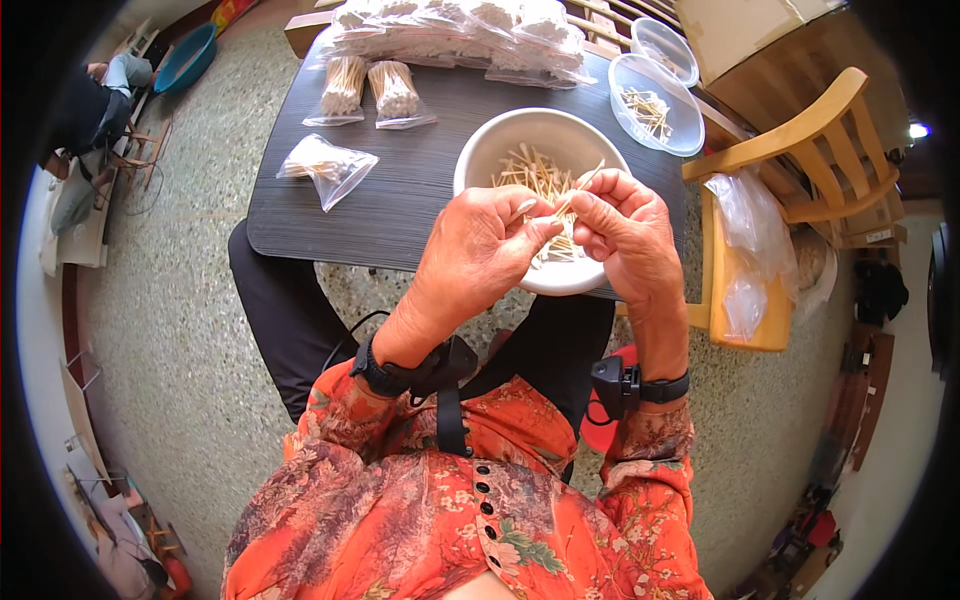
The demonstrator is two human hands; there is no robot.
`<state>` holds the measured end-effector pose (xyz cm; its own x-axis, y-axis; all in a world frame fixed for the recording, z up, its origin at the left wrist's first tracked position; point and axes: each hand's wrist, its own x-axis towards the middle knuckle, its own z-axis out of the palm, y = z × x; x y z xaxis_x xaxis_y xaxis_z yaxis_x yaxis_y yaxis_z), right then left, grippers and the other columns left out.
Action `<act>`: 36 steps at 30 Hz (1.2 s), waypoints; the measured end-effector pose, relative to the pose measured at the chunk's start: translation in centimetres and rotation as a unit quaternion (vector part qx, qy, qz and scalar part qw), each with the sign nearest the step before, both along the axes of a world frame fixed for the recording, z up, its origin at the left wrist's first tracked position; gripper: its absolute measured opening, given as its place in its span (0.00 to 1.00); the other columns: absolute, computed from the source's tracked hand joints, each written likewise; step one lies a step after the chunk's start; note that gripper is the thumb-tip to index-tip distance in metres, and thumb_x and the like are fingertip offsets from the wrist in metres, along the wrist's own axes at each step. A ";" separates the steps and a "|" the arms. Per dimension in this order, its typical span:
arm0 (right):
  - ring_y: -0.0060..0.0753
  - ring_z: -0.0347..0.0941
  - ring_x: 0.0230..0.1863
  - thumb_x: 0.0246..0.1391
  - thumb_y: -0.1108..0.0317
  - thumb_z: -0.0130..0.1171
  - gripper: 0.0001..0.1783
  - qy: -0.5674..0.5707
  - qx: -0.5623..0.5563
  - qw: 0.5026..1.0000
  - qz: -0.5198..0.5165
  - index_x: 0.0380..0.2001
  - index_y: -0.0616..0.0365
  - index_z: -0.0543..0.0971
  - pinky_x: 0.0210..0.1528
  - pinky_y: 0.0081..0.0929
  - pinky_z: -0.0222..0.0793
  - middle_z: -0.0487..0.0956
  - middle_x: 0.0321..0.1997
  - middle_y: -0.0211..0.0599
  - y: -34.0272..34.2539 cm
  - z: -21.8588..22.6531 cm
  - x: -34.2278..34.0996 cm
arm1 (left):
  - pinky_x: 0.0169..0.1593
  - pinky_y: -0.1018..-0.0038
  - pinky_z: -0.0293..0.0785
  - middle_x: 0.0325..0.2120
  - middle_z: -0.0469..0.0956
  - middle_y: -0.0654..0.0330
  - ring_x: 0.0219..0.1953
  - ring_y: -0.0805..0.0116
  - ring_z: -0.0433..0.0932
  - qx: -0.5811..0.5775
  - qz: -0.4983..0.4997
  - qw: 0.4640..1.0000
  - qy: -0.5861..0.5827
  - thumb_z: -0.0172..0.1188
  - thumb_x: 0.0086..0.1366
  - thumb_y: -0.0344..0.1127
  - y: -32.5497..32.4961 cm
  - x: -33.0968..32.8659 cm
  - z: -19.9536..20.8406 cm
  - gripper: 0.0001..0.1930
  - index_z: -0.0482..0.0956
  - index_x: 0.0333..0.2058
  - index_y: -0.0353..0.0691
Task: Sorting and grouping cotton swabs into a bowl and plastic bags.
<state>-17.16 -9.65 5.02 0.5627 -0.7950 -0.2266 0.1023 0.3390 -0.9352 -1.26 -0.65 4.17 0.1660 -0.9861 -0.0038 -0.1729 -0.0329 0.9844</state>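
Both my hands are raised over a white bowl (560, 284) heaped with loose wooden-stick cotton swabs (535, 172). My left hand (482, 240) is closed in a pinch, a white tip poking out between thumb and forefinger. Opposite it, my right hand (632, 222) pinches a few thin sticks, one pointing up past the fingers. The fingertips of the two hands almost meet above the near half of the bowl. How many swabs each hand holds is hidden by the fingers.
On the dark table (420, 165) stand two full bags of swabs (393, 92); a flatter bag (328, 166) lies nearer. More packed bags (450, 35) pile up behind. Clear tubs (690, 125) sit back right. A wooden chair (765, 325) carries plastic bags. Someone sits far left.
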 end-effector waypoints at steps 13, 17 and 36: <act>0.17 0.73 0.23 0.56 0.70 0.57 0.06 -0.110 0.072 0.990 -0.053 0.35 0.60 0.73 0.19 0.09 0.63 0.79 0.33 0.41 0.3 0.2 0.2 | 0.13 0.87 0.45 0.14 0.71 0.72 0.11 0.89 0.56 0.065 -0.027 0.948 0.309 0.60 0.62 0.37 -0.5 0.5 0.6 0.09 0.78 0.30 0.36; 0.19 0.74 0.25 0.56 0.70 0.57 0.07 -0.130 0.089 0.986 -0.062 0.36 0.60 0.72 0.21 0.10 0.64 0.79 0.33 0.40 0.1 0.2 0.0 | 0.13 0.87 0.45 0.13 0.69 0.73 0.11 0.89 0.55 0.077 -0.037 0.941 0.328 0.61 0.61 0.38 -0.6 0.8 0.6 0.10 0.79 0.31 0.36; 0.14 0.70 0.21 0.59 0.68 0.53 0.09 -0.020 -0.038 0.996 -0.074 0.37 0.64 0.76 0.18 0.09 0.58 0.78 0.32 0.34 1.2 0.3 -0.1 | 0.14 0.85 0.44 0.12 0.62 0.76 0.11 0.89 0.52 0.122 -0.077 0.909 0.392 0.60 0.62 0.36 -0.8 0.9 0.5 0.08 0.78 0.32 0.36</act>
<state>-17.26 -8.48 5.35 0.4456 -0.8840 -0.1416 0.1835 0.2450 -0.9520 -0.37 -1.42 4.69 -0.1207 -0.9515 -0.2828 0.5571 -0.3008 0.7741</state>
